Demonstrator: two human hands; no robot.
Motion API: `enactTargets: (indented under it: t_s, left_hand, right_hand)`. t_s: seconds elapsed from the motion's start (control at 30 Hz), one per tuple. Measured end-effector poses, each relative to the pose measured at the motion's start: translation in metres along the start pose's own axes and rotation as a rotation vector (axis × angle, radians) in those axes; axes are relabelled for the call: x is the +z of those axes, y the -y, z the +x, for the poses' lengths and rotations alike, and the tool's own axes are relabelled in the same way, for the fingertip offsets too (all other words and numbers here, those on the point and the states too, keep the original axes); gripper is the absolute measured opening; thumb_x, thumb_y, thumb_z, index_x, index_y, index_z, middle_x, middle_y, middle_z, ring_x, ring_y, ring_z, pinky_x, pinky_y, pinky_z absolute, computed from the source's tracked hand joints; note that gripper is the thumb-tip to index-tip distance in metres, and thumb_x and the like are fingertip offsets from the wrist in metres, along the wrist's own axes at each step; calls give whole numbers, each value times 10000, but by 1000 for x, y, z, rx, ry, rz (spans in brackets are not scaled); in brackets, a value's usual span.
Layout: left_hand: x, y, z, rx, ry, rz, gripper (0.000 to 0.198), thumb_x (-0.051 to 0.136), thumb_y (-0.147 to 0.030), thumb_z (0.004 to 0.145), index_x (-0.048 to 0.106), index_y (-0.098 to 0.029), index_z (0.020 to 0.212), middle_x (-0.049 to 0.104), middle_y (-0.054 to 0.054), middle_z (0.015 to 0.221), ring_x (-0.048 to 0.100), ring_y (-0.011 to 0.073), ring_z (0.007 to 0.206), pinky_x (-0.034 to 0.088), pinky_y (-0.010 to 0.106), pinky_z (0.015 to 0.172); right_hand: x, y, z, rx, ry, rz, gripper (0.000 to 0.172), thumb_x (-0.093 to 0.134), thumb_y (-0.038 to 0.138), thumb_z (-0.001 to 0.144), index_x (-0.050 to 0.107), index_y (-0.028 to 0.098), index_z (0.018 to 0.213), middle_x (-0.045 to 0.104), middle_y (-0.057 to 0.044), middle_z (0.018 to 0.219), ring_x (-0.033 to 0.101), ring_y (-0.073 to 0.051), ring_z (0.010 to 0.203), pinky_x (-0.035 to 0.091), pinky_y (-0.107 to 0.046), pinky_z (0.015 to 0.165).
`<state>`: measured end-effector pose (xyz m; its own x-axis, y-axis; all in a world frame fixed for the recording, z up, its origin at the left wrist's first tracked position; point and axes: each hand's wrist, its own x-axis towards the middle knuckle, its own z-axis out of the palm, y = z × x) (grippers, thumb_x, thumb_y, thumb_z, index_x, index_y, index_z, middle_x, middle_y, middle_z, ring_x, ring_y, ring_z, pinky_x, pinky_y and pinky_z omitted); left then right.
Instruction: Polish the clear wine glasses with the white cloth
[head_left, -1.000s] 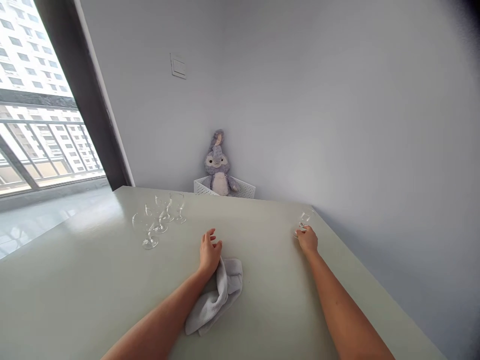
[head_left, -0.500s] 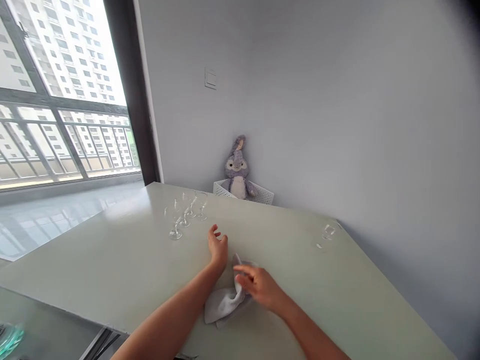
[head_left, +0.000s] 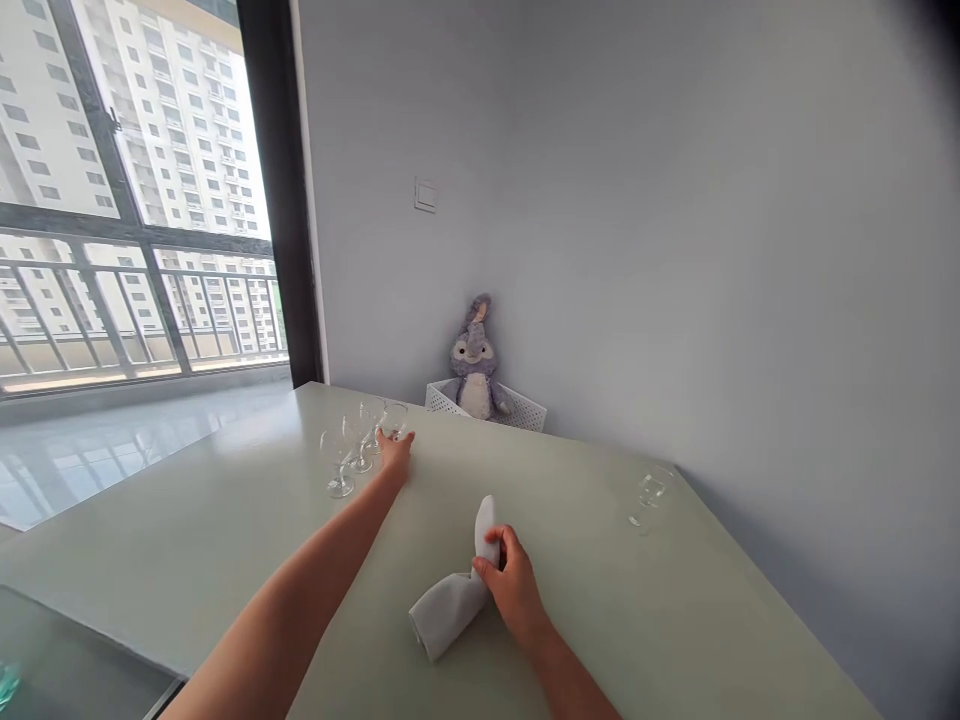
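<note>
My left hand point(head_left: 395, 455) is stretched far forward to a group of clear stemmed glasses point(head_left: 352, 455) and closes around the stem of the rightmost glass point(head_left: 393, 420). My right hand point(head_left: 511, 585) grips a grey-white cloth point(head_left: 454, 595) that lies on the pale green table point(head_left: 225, 540), lifting one end of it. A single stemmed glass point(head_left: 649, 496) stands alone near the table's right edge, away from both hands.
A purple plush rabbit point(head_left: 474, 360) sits in a white perforated basket point(head_left: 525, 408) at the far table corner against the grey wall. A large window with a railing point(head_left: 135, 290) is at left. A glass-topped surface point(head_left: 67, 670) adjoins the table at lower left.
My right hand let go of the lone glass at right, came back to the cloth and took hold of it. My left hand left the cloth and reached out to the group of glasses.
</note>
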<state>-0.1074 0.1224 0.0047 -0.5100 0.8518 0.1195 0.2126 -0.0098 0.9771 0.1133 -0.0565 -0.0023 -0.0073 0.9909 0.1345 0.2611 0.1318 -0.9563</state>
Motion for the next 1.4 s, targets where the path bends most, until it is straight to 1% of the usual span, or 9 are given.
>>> enactTargets:
  t_s: [0.13, 0.33, 0.5, 0.6, 0.7, 0.83, 0.97, 1.23, 1.4]
  left_hand:
    - [6, -5, -6, -53, -30, 15, 453, 519, -286, 770, 317, -182, 1162, 470, 16, 839, 472, 81, 600, 393, 238, 571]
    - [18, -16, -63, 136, 71, 110, 503, 641, -348, 649, 453, -248, 1105, 477, 4, 898, 485, 100, 670, 408, 280, 705]
    - [19, -28, -121, 489, 177, 386, 519, 554, -380, 729, 389, -282, 1211, 479, 32, 995, 515, 138, 716, 416, 314, 723]
    - [21, -24, -146, 560, 205, 435, 505, 527, -357, 755, 364, -281, 1227, 473, 39, 1042, 529, 160, 809, 420, 310, 737]
    - [24, -16, -160, 566, 259, 432, 510, 531, -317, 753, 355, -283, 1230, 472, 37, 1052, 527, 170, 877, 424, 307, 753]
    - [22, -9, -161, 542, 271, 464, 509, 538, -258, 738, 371, -285, 1218, 464, 39, 1077, 507, 184, 950, 411, 322, 801]
    - [15, -8, -157, 613, 276, 551, 512, 536, -204, 725, 389, -278, 1209, 453, 37, 1073, 470, 190, 988, 379, 329, 851]
    - [10, -16, -164, 798, 312, 764, 462, 520, -332, 774, 417, -222, 1211, 523, 73, 990, 458, 227, 916, 354, 368, 813]
    - [6, -20, -168, 950, 393, 809, 399, 521, -297, 780, 474, -209, 1167, 582, 95, 942, 449, 263, 953, 324, 415, 848]
  right_hand:
    - [-13, -1, 11, 142, -87, 363, 613, 628, 259, 625, 409, 201, 1195, 605, -22, 825, 553, -174, 724, 431, -279, 656]
    - [-34, -6, 24, 287, -145, 766, 265, 690, 327, 577, 556, 175, 748, 510, 36, 593, 454, -113, 530, 378, -230, 496]
    - [-45, 6, 19, 101, -368, 732, 238, 642, 367, 655, 506, 208, 768, 448, 60, 602, 406, -97, 529, 351, -207, 472]
    - [-39, 15, 9, -38, -437, 529, 242, 599, 392, 706, 529, 205, 843, 486, 38, 673, 425, -105, 588, 364, -210, 521]
    - [-27, 23, -1, -93, -258, 420, 299, 557, 412, 745, 565, 195, 951, 538, 4, 724, 474, -133, 660, 390, -229, 576]
    - [-16, 25, -2, -12, 41, 524, 379, 413, 465, 822, 571, 184, 1021, 562, -20, 715, 492, -127, 573, 397, -237, 497]
    - [-19, 20, 6, 152, 89, 592, 364, 470, 418, 789, 561, 189, 1057, 588, -20, 722, 475, -96, 462, 398, -230, 431]
    - [-17, 16, 3, 35, 86, 381, 272, 557, 360, 731, 615, 207, 947, 614, -26, 806, 565, -155, 663, 443, -205, 431]
    - [-20, 13, 4, 142, 176, 444, 324, 611, 439, 691, 617, 175, 879, 626, -35, 727, 596, -173, 596, 469, -249, 436]
